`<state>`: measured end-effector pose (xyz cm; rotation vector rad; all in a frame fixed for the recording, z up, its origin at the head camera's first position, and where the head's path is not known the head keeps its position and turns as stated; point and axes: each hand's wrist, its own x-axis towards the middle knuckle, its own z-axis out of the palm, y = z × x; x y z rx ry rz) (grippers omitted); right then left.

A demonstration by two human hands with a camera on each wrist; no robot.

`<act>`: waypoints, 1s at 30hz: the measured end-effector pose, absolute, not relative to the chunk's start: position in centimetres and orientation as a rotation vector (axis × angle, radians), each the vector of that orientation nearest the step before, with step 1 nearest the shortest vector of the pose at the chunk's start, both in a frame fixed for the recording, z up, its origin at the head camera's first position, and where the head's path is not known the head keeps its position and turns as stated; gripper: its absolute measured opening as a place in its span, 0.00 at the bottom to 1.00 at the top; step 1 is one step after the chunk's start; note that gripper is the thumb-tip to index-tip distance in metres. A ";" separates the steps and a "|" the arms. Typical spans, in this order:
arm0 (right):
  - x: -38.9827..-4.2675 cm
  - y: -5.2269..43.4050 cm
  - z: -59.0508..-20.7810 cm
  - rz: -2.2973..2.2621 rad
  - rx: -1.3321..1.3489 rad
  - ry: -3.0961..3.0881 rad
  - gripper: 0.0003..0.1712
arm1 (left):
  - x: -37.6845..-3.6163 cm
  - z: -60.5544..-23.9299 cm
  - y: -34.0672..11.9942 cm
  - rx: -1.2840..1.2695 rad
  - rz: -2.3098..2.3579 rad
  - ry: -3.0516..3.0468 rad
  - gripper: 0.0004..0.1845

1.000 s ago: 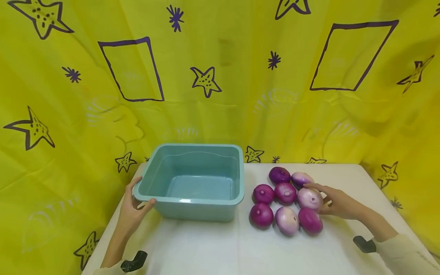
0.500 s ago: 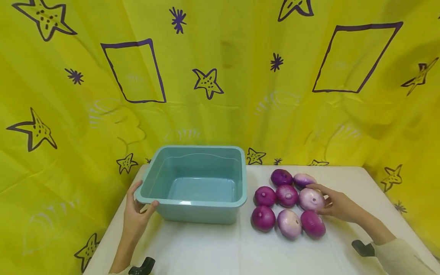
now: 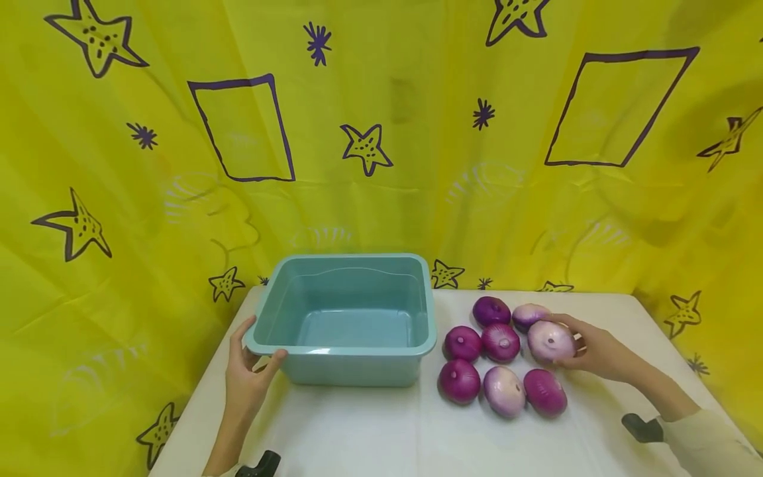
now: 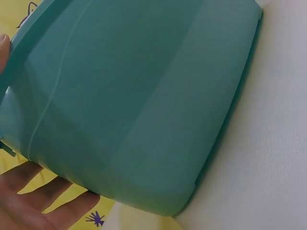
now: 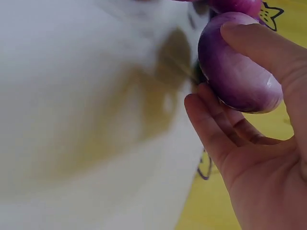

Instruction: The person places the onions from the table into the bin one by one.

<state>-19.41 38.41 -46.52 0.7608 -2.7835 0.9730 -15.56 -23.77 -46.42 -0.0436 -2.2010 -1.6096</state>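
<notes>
- While the right hand [image 3: 596, 351] curls its fingers and thumb round a pale purple onion [image 3: 551, 340], the onion sits lifted just clear of the white table [image 3: 381, 430]; the right wrist view shows a shadow on the table beneath it and the fingers [image 5: 216, 129] cupped under it.
- Left hand [image 3: 247, 371] holds the near corner of the teal tub [image 3: 342, 318]: thumb over the rim, fingers under the lip on the outer wall. The left wrist view shows straightish fingers [image 4: 29, 201] against the tub's side, so it reads as a steadying pinch, not a tight clamp.
- The tub lies directly ahead of the left hand, and nothing shows inside it.
- Six more onions [image 3: 501, 361] lie in a cluster just left of the right hand, touching or nearly so: two dark ones and a pale one nearest, the rest beyond.
- Step in hand, as I judge it: the pick-up of the first onion, grasp made, carry not yet begun.
- Next move likely calls for a sweep across toward the left hand, high enough to clear the cluster and the tub's near-right rim, then a release low in the tub so the round onion does not bounce.
- A yellow curtain [image 3: 381, 132] with stars hangs beyond both hands.
</notes>
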 end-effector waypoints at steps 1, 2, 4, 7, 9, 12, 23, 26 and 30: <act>-19.5 38.4 -46.0 0.968 0.768 -2.775 0.44 | -15.6 -46.5 -23.8 -0.049 -1.614 -2.202 0.43; -19.6 38.4 -45.5 0.964 0.780 -2.770 0.44 | -15.7 -46.6 -23.9 -0.054 -1.620 -2.202 0.42; -19.9 38.4 -44.4 0.951 0.784 -2.762 0.43 | -15.8 -46.7 -24.1 -0.079 -1.639 -2.200 0.40; -20.5 38.2 -42.6 0.905 0.773 -2.752 0.43 | -16.0 -46.6 -24.3 -0.127 -1.655 -2.207 0.37; -20.9 38.0 -41.5 0.887 0.751 -2.747 0.43 | -16.0 -46.6 -24.4 -0.157 -1.671 -2.205 0.37; -21.4 37.7 -39.8 0.865 0.719 -2.738 0.43 | -16.1 -46.5 -24.3 -0.174 -1.683 -2.205 0.37; -23.6 37.0 -35.3 1.058 0.608 -2.659 0.47 | -16.2 -46.6 -24.3 -0.173 -1.693 -2.201 0.36; -23.9 36.7 -34.6 1.079 0.576 -2.662 0.47 | -16.2 -46.9 -24.4 -0.163 -1.668 -2.209 0.35; -24.2 36.3 -33.9 1.106 0.544 -2.675 0.48 | -16.2 -47.2 -24.5 -0.160 -1.647 -2.216 0.35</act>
